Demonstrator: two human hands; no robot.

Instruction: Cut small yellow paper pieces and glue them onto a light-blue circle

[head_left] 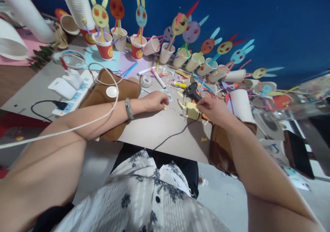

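Observation:
Wearing a grey-green bangle (129, 108), my left hand (156, 101) is closed over the middle of the table. A tiny yellow scrap shows under its fingertips; what they hold, if anything, is too small to name. My right hand (210, 107) has its fingers pinched together at the right edge of a piece of yellow paper (192, 111). Whether they grip that paper I cannot tell. Just beyond it lies a black glue gun (192, 92), and a dark cord (175, 134) runs beneath the right hand to the front edge.
Paper cups with rabbit-faced figures (141, 17) line the back wall. Markers (158, 77), a tape roll (146, 81) and paper scraps fill the centre. A power strip (74, 96) and brown pouch (103, 87) lie left; a brown case (223, 149) and phone (299, 154) right. A white cable crosses my left arm.

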